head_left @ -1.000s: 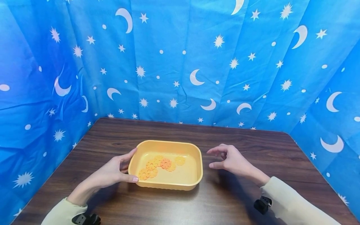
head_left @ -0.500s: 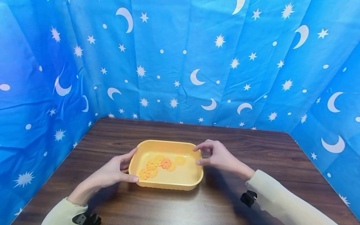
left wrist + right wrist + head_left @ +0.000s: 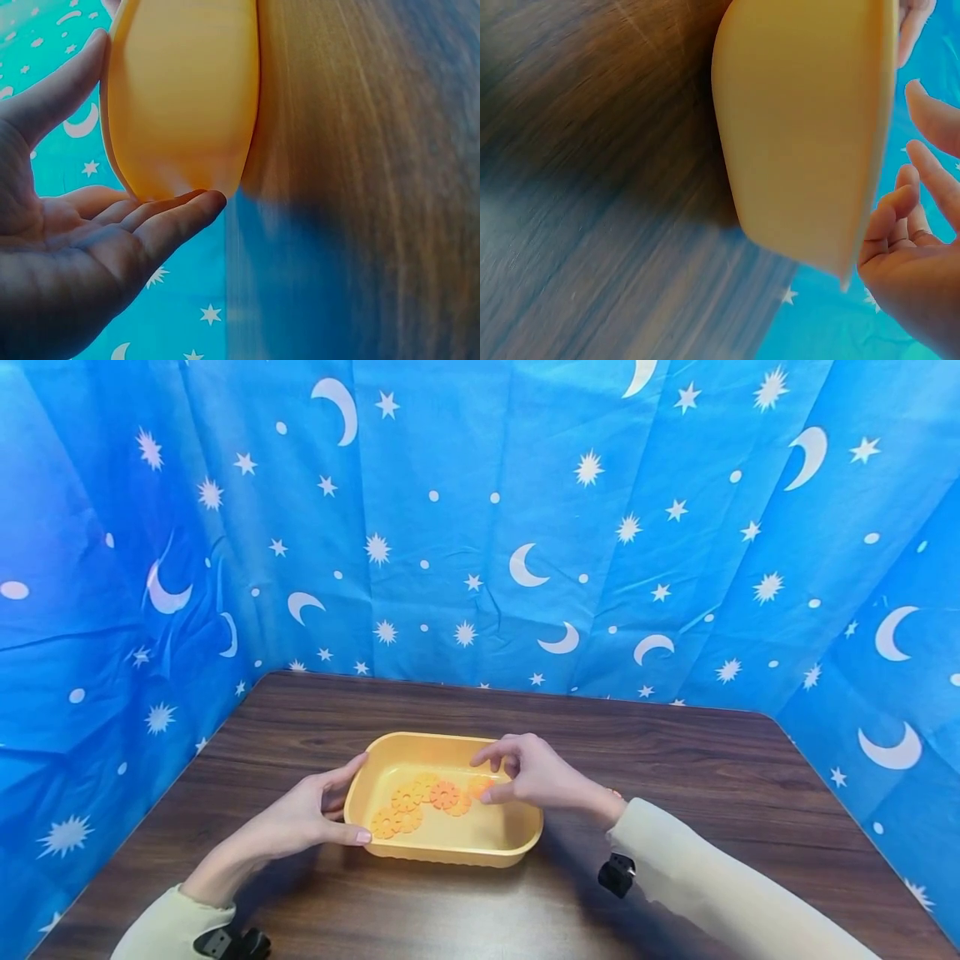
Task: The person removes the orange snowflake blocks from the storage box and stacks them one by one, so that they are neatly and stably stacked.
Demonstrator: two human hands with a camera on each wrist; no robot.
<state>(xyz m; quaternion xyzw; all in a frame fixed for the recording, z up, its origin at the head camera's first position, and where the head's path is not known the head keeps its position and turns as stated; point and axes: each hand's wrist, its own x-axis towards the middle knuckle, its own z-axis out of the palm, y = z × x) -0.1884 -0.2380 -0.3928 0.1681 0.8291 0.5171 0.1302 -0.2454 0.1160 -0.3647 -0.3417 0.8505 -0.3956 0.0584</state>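
Toothed discs [image 3: 438, 796] in yellow tray [image 3: 465, 833]

Curtained tabletop booth [image 3: 112, 635], moon-and-star cloth [image 3: 465, 527], wood-grain table [image 3: 690, 760]

The tub [image 3: 442, 857] sat on the table [image 3: 675, 752], with the curtain [image 3: 450, 568] behind and to both sides. Inside the tub, the discs [image 3: 444, 795] lay from its front left corner towards the right of its middle, several overlapping. The left hand [image 3: 296, 817] was at the tub's left end, touching it. The right hand [image 3: 546, 777] was over the tub's right part, beside the rightmost disc.
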